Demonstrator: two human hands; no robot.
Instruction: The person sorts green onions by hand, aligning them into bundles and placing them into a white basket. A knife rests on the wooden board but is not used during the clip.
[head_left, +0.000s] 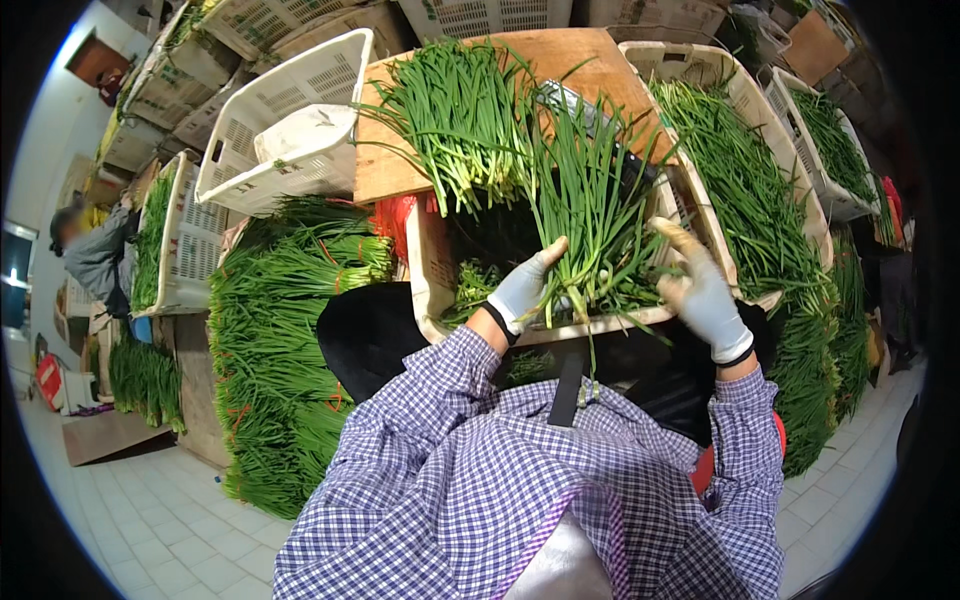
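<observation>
My left hand (516, 294), in a white glove with bare-looking fingertips, grips a loose bunch of garlic chives (589, 199) near its pale stem ends. The leaves point away from me, and a few strands droop below. To the right of the bunch, my right hand (701, 300), gloved likewise, is raised with thumb and fingers apart and nothing in it. Both hands are over a white plastic crate (426, 289) at my lap that contains loose green scraps. Beyond it, a thick pile of chives (461, 124) lies on a wooden board (386, 169), stems towards me.
A shiny metal object (574, 105) on the board is partly hidden by leaves. Bundled chives (277, 337) are stacked at my left. A crate of loose chives (720, 165) stands at right, another crate (281, 112) at back left. A person (101, 247) works at far left.
</observation>
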